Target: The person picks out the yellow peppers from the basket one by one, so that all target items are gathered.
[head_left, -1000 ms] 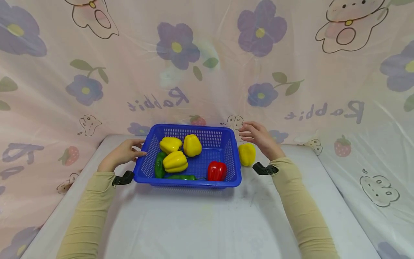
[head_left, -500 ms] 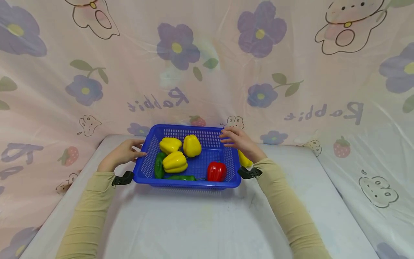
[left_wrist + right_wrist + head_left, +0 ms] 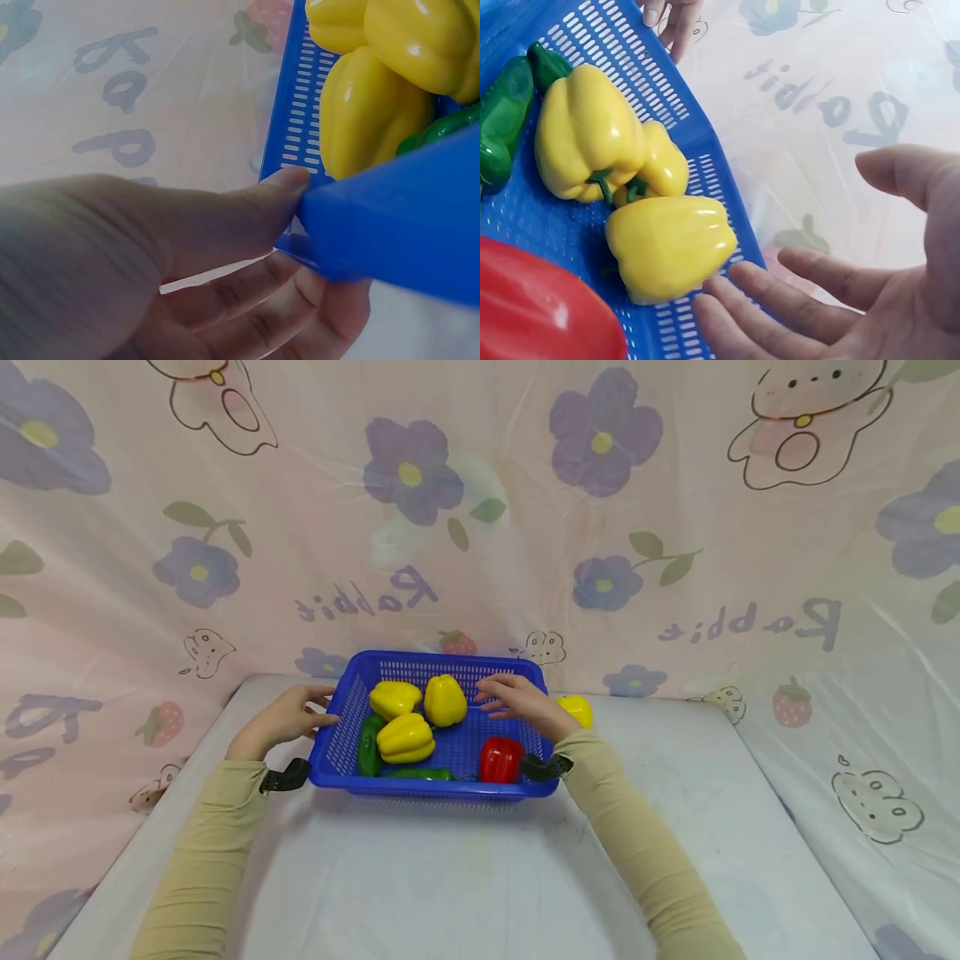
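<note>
A blue plastic basket (image 3: pixel 446 787) holds three yellow bell peppers, a red bell pepper (image 3: pixel 501 760) and two long green peppers. My left hand (image 3: pixel 283 720) holds its left rim, thumb on top and fingers bent beneath the edge, as the left wrist view shows. Over the basket's right half is my right hand (image 3: pixel 525 703), fingers loosely extended with nothing in them. Its fingertips point at the rearmost yellow bell pepper (image 3: pixel 671 247), close to it in the right wrist view. Another green pepper (image 3: pixel 369 745) lies along the left wall.
Outside the basket, a further yellow bell pepper (image 3: pixel 576 710) sits to the right, partly behind my right wrist. The white table (image 3: pixel 420 885) meets a printed curtain (image 3: pixel 480 585) right behind the basket.
My right hand has moved left from beside the outer yellow pepper to over the basket's interior. My left hand stays on the rim, and the peppers in the basket lie as before.
</note>
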Tool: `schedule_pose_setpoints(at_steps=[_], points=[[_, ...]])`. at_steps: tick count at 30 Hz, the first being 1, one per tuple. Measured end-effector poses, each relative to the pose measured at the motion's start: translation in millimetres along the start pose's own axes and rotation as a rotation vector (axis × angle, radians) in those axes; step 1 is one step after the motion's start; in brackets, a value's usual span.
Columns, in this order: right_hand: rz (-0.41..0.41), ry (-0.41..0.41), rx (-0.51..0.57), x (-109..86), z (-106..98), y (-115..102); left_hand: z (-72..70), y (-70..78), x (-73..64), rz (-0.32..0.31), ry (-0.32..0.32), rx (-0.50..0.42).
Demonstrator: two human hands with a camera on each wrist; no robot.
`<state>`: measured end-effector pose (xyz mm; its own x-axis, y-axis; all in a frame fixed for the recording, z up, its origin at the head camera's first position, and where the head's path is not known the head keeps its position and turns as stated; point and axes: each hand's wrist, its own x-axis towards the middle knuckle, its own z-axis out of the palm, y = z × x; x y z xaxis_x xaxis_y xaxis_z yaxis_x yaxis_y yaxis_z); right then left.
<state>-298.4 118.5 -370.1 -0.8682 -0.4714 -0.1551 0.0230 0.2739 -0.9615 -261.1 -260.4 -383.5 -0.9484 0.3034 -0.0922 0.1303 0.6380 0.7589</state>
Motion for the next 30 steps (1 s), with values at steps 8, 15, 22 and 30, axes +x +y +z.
schedule_pose_setpoints(at_steps=[8, 15, 22, 30], points=[[0.037, -0.062, 0.005, 8.1, 12, 2, 0.3, 0.3, -1.2, -0.002, -0.001, -0.003], [0.087, -0.091, -0.005, 12.7, 20, 5, 0.3, 0.1, -0.9, 0.005, 0.002, 0.004], [0.110, -0.102, 0.002, 18.0, 27, 5, -0.1, -1.5, 0.5, 0.009, 0.001, 0.001], [0.128, -0.133, -0.008, 24.3, 35, 7, -0.1, -0.9, -0.2, 0.000, 0.006, 0.014]])
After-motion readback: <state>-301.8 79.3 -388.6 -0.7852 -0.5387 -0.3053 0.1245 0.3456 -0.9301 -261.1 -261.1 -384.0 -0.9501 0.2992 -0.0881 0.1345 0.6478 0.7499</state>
